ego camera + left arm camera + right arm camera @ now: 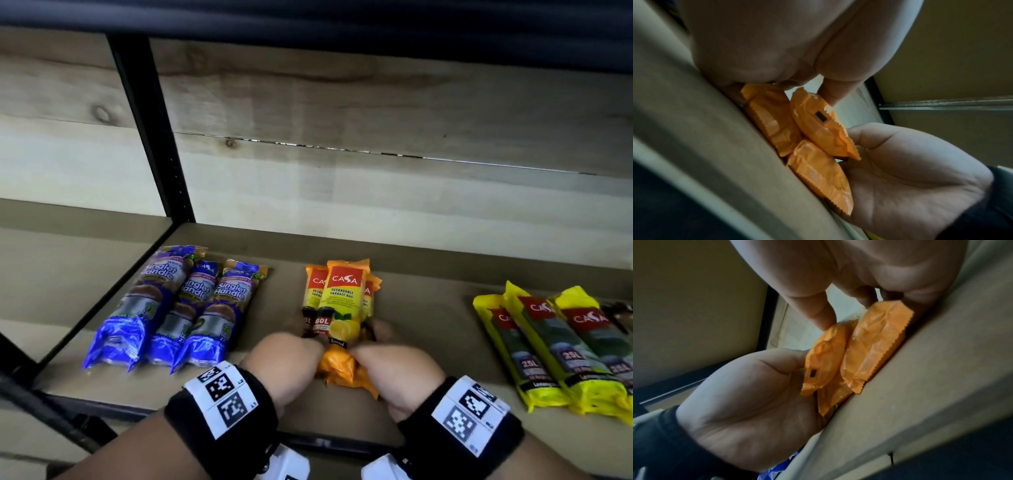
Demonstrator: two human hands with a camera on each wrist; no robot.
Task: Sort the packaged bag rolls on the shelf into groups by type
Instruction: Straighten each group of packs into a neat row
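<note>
Both hands, left and right, cup the orange garbage bag rolls mid-shelf, fingers curled round them. Blue singlet-handle rolls and yellow rolls already look grouped; little seems left.

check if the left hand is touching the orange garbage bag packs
Touching. The right wrist view shows the left hand cupped against the ends of the orange garbage bag packs; the head view shows it pressed to their left side.
</note>
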